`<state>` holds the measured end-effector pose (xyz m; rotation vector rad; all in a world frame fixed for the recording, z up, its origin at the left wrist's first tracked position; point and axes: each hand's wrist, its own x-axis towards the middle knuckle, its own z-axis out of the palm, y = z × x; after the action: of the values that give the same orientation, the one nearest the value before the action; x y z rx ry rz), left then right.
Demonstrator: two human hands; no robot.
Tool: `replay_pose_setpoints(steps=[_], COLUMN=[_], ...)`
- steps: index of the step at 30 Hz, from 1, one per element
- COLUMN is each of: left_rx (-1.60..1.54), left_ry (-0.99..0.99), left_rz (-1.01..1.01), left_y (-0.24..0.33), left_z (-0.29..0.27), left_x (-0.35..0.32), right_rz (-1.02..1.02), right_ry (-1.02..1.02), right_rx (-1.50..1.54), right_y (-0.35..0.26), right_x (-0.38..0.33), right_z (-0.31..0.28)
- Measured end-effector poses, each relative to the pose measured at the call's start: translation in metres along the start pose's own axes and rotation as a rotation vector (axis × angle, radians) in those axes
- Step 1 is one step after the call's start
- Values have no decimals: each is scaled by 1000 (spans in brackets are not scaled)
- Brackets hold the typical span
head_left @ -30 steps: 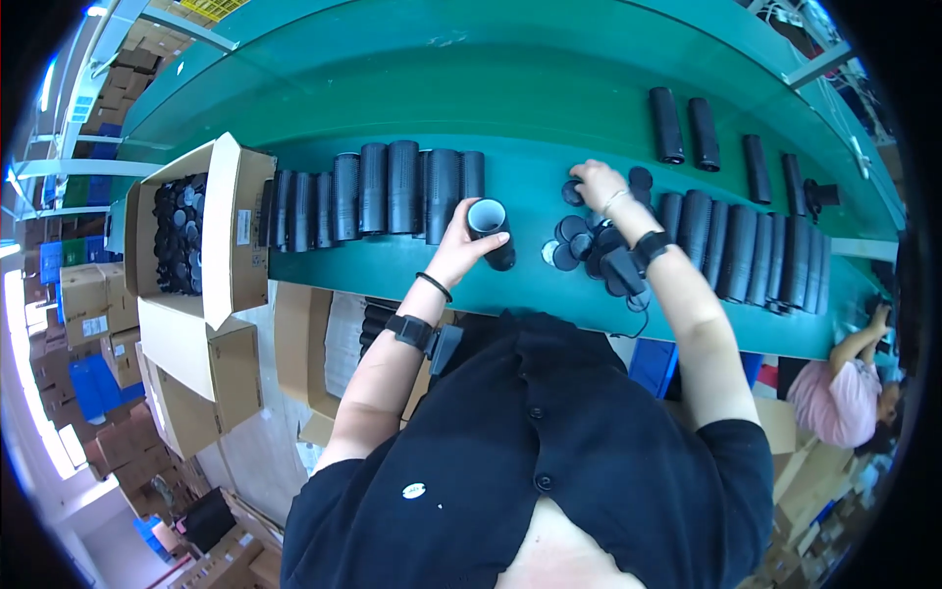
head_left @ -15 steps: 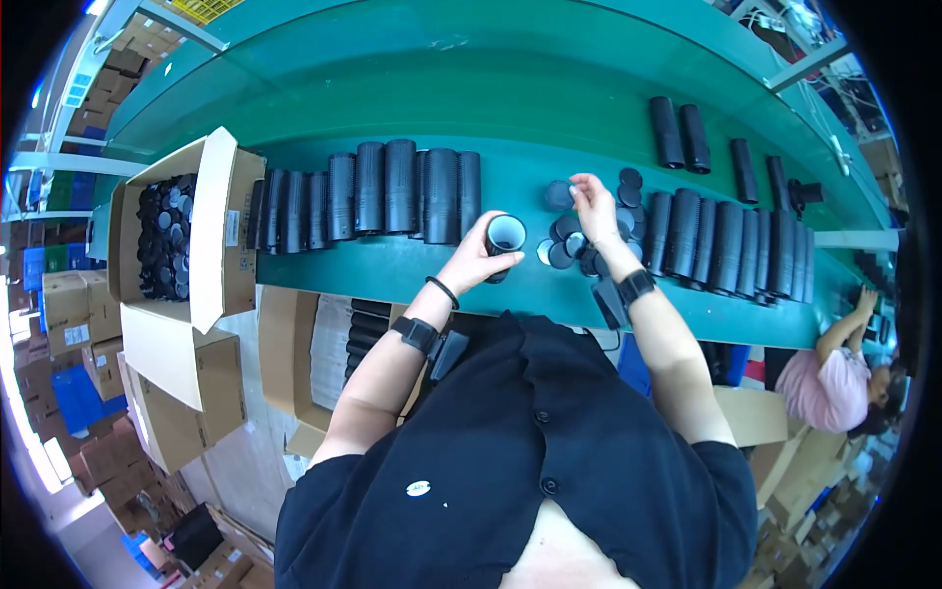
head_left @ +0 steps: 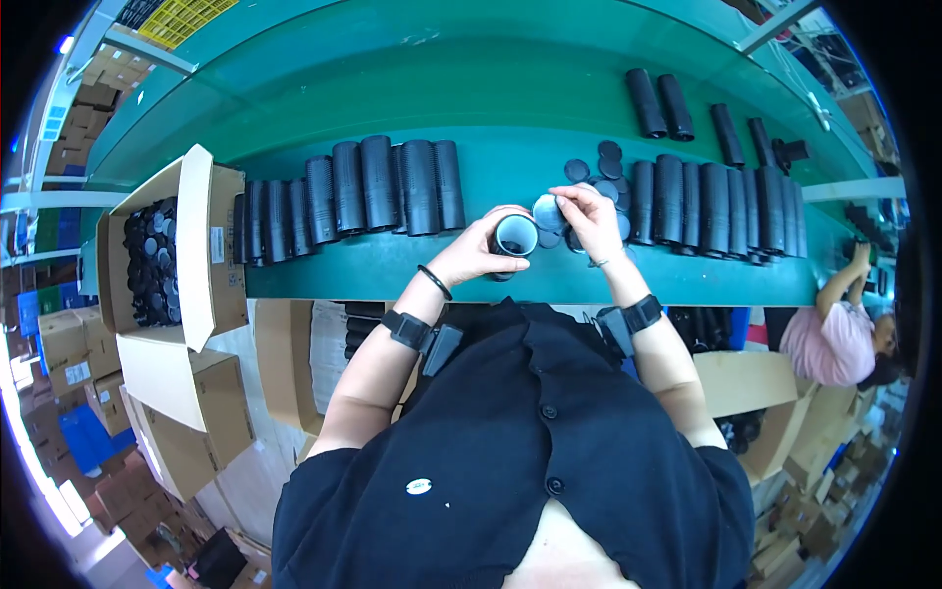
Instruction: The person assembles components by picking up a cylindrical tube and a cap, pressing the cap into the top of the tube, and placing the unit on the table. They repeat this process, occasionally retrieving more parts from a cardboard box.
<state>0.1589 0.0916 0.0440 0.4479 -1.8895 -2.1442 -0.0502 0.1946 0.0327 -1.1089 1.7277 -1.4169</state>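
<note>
A black tube (head_left: 514, 236) stood open end up just above the near edge of the green conveyor table (head_left: 324, 98), wrapped in the curled fingers of the left hand (head_left: 478, 253). The right hand (head_left: 592, 220) pinched a round black cap (head_left: 548, 211) right beside the tube's rim. Loose caps (head_left: 599, 167) lay behind it. Rows of black tubes (head_left: 378, 187) lay to the left and more tubes (head_left: 721, 206) to the right. An open cardboard box (head_left: 186, 245) of black parts sat at the far left.

open brown carton (head_left: 201, 245) left of belt, white label (head_left: 217, 244).
</note>
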Motion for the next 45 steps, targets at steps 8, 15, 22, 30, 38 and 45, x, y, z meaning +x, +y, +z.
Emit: replay_pose_setpoints(steps=[8, 15, 22, 30, 38, 45], left_rx=[-166, -388, -210, 2, 371, 373], left_ry=[-198, -96, 206, 272, 227, 172], left_rz=[-179, -189, -113, -35, 36, 39], left_y=[14, 5, -9, -31, -36, -38], left_z=[3, 3, 8, 8, 15, 13], left_x=[6, -2, 5, 10, 12, 13], right_rz=[162, 246, 210, 339, 95, -254], right_ry=[-408, -498, -408, -451, -481, -434], right_rx=[194, 773, 936, 780, 7, -426], right_y=[-2, -17, -14, -10, -46, -50], right_x=[0, -21, -9, -12, -13, -7], right_z=[-19, -6, -19, -30, -7, 7])
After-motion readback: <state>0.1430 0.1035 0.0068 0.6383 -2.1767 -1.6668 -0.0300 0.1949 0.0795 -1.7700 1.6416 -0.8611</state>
